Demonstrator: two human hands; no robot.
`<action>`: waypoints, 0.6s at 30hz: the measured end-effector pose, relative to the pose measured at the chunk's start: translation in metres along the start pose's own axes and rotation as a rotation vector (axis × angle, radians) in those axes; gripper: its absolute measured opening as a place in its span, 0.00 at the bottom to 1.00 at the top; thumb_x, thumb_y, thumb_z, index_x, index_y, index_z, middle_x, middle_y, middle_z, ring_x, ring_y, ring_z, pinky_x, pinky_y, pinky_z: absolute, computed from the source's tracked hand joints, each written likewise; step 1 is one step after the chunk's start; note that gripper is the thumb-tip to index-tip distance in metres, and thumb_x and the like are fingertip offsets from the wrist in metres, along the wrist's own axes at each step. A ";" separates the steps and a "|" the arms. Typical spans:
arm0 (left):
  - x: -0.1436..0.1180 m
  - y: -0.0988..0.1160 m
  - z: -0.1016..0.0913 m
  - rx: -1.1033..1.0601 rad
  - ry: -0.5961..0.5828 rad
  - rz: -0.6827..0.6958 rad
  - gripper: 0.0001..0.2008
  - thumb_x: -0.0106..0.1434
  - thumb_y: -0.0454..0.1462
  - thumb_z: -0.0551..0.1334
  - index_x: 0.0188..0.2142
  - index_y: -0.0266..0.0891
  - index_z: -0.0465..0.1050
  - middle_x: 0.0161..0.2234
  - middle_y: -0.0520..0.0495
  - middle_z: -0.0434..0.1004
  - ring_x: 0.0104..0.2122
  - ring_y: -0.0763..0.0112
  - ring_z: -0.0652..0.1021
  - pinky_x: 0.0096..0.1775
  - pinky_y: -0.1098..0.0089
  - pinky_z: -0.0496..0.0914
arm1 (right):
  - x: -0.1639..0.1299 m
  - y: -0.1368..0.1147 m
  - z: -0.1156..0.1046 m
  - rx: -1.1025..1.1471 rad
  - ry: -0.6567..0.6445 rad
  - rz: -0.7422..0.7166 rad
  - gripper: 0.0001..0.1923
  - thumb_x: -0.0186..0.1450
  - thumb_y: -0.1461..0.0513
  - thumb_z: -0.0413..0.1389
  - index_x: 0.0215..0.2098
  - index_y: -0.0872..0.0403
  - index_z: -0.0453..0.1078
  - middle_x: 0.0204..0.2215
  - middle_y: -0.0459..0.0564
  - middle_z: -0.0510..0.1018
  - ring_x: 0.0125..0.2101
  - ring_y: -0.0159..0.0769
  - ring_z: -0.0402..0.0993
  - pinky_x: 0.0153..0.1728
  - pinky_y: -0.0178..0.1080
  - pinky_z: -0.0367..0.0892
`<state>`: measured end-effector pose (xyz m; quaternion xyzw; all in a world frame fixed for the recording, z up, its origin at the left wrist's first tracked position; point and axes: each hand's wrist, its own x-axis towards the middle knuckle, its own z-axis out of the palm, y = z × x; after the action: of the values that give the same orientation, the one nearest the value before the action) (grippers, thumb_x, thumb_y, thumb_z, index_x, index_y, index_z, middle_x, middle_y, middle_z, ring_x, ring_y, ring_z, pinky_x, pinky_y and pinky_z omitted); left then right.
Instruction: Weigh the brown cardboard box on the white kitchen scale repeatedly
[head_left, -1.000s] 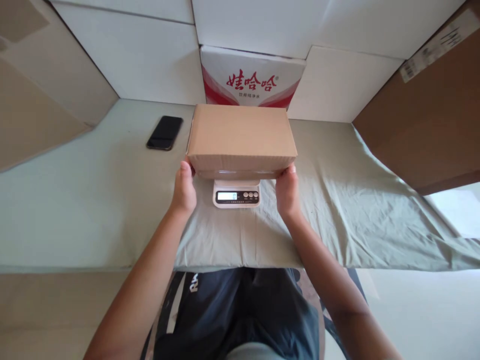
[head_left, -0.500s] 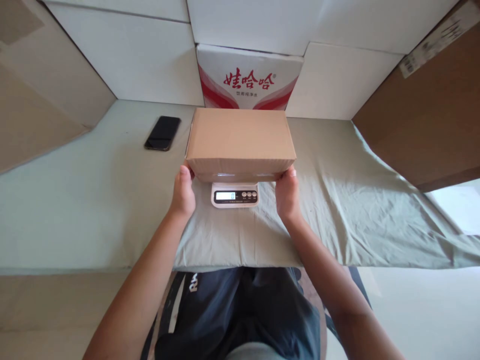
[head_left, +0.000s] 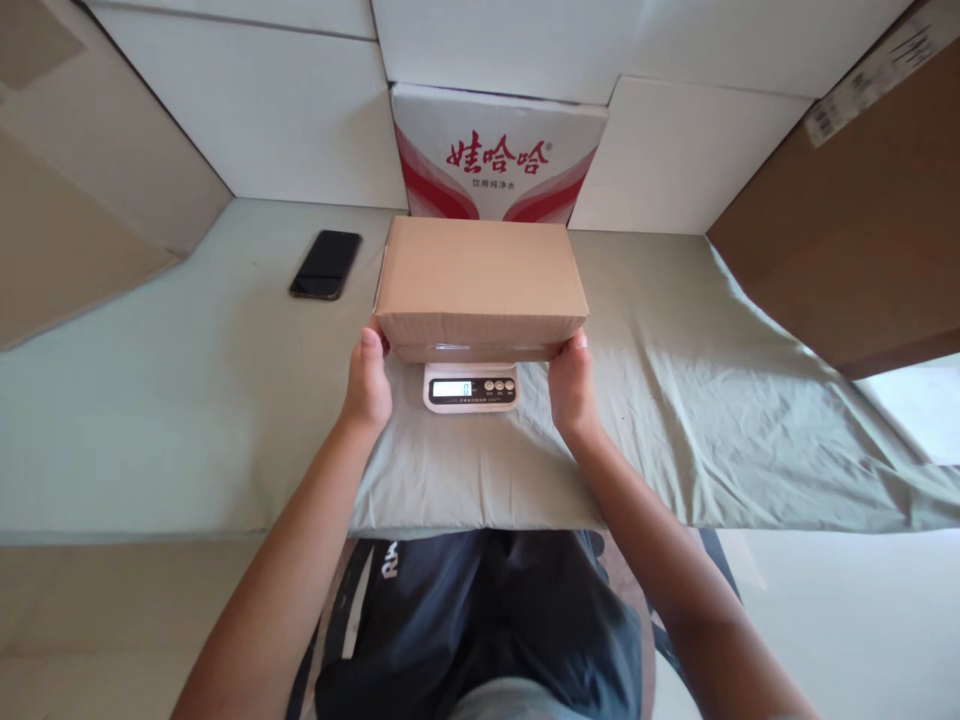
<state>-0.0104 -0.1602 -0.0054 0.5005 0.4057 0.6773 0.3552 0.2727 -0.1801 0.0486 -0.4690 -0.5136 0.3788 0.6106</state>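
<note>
The desk (head_left: 150, 400), draped in a pale green cloth (head_left: 712, 420), stretches out on both sides of the fingers. Behind them, past the carton, stands a white box with red lettering (head_left: 496, 150), and more of its red print shows now than half a second ago. Between the fingers sits the brown cardboard box (head_left: 480, 285), closed, level, and a touch lower than before (its near edge hides the platform of the scale). The left hand (head_left: 367, 378) cups the box's near left corner, the right hand (head_left: 571, 385) the near right one; on each, the thumb presses the front face while the other fingers are tucked under, out of sight. Just below, between the wrists, the white scale (head_left: 470, 387) reads 0. Far left of the fingers lies a black phone (head_left: 326, 264).
</note>
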 end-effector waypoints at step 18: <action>-0.002 0.002 0.001 0.018 0.008 -0.016 0.47 0.82 0.80 0.61 0.66 0.47 0.96 0.68 0.35 0.95 0.83 0.36 0.82 0.86 0.46 0.73 | 0.010 0.014 -0.001 0.106 -0.030 -0.006 0.36 0.84 0.29 0.56 0.71 0.40 0.86 0.75 0.52 0.91 0.86 0.56 0.78 0.93 0.61 0.68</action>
<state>-0.0088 -0.1628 -0.0039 0.4978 0.4170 0.6728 0.3544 0.2757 -0.1671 0.0376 -0.4286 -0.5034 0.4105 0.6280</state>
